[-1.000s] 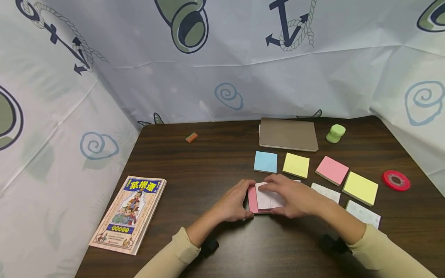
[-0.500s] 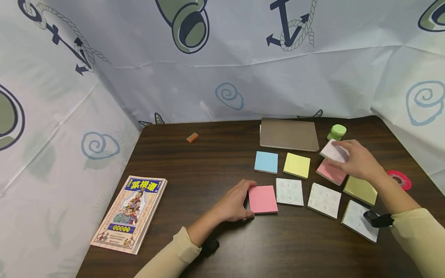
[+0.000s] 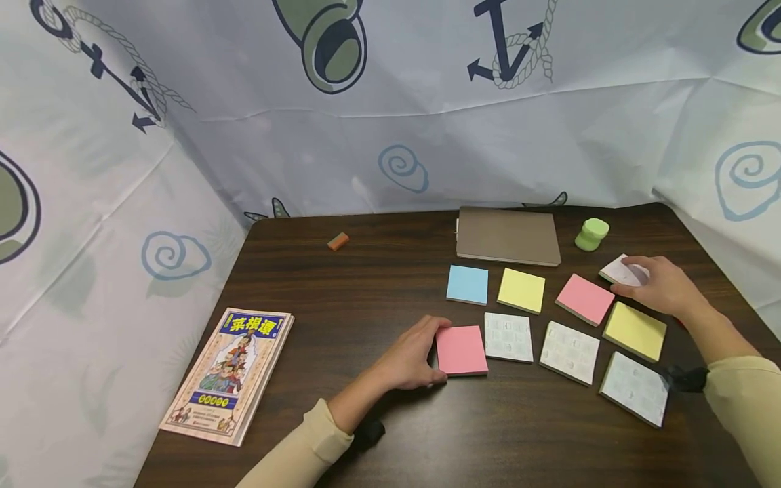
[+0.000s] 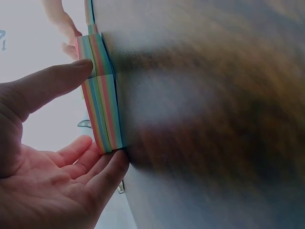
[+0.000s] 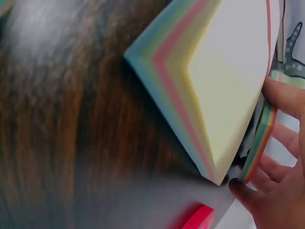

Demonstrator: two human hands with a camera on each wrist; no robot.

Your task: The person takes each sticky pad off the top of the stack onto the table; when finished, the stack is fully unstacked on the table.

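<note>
My left hand (image 3: 410,359) holds a pink-topped sticky note pad (image 3: 462,350) by its left side, thumb at the near corner and fingers at the far one. In the left wrist view, the striped edges of that pad (image 4: 101,107) show between thumb and fingertips. Toward the back right, my right hand (image 3: 668,291) pinches a white-topped sticky note pad (image 3: 622,271), just right of a pink pad (image 3: 584,299). Its rainbow-striped side (image 5: 261,143) shows between thumb and fingers in the right wrist view. A yellow pad (image 3: 635,331) lies just in front of that hand.
Around these lie a blue pad (image 3: 467,284), a yellow pad (image 3: 521,290) and several white printed pads (image 3: 508,337). Behind are a brown notebook (image 3: 508,236) and a green, waisted object (image 3: 592,234). An orange-green block (image 3: 338,241) sits back left, a book (image 3: 228,376) at left.
My right hand has taken the white pad off the pink pad at my left hand and carried it to the back right, past the other pink pad. The left hand stays put.
</note>
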